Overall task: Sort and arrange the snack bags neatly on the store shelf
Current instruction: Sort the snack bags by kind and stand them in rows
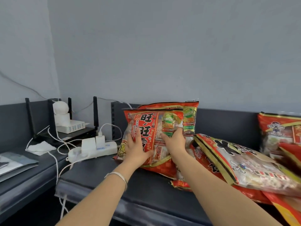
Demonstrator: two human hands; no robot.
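Note:
A large red snack bag stands upright on the dark shelf, with a second red bag standing just behind it. My left hand presses flat against the front bag's lower left face, fingers straight. My right hand presses its middle right with fingers spread. To the right, a red and gold bag lies tilted on top of other red bags. Another red bag leans upright at the far right.
Left of the bags sit a white power strip with plugs and loose cables, a black router with upright antennas and a white box on it, a folded tissue and a booklet. A grey wall rises behind.

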